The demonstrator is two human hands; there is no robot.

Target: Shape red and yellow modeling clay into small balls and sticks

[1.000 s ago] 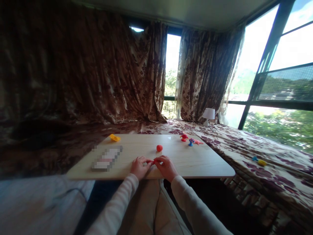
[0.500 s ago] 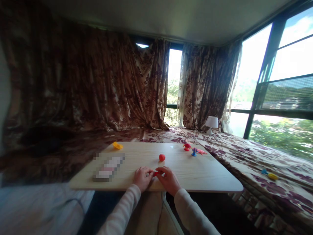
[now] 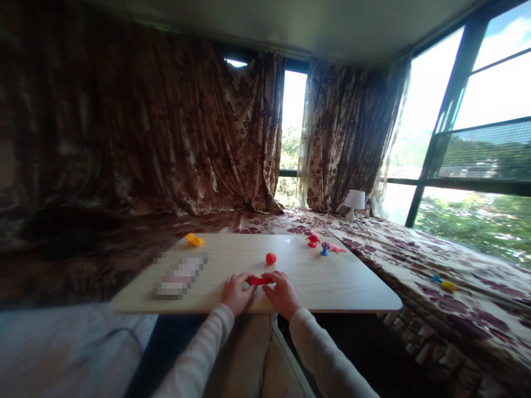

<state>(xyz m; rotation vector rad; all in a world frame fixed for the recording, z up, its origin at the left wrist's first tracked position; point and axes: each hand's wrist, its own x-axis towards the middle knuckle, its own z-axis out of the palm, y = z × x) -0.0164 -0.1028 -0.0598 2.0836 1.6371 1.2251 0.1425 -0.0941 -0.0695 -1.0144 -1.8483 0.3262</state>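
A short red strip [image 3: 259, 281], which looks like modelling clay, stretches between my two hands just above the near part of the table. Its left end is pinched in the fingers of my left hand [image 3: 237, 294]. The fingers of my right hand [image 3: 284, 294] close on the other end. Just beyond them, a round red ball [image 3: 271, 258] of similar colour rests on the tabletop.
The pale wooden table [image 3: 332, 287] carries a yellow piece [image 3: 194, 239], a blurred-out flat item [image 3: 180, 278], and a red toy figure [image 3: 312, 241], a blue one [image 3: 324, 249] and a pink one [image 3: 337, 249]. Blue-and-yellow toys [image 3: 448, 285] and a white lamp [image 3: 355, 200] sit on the patterned bedding.
My fingers have moved slightly apart, and more of the red strip shows between them. The view has tipped a little, so the whole scene sits higher and further left.
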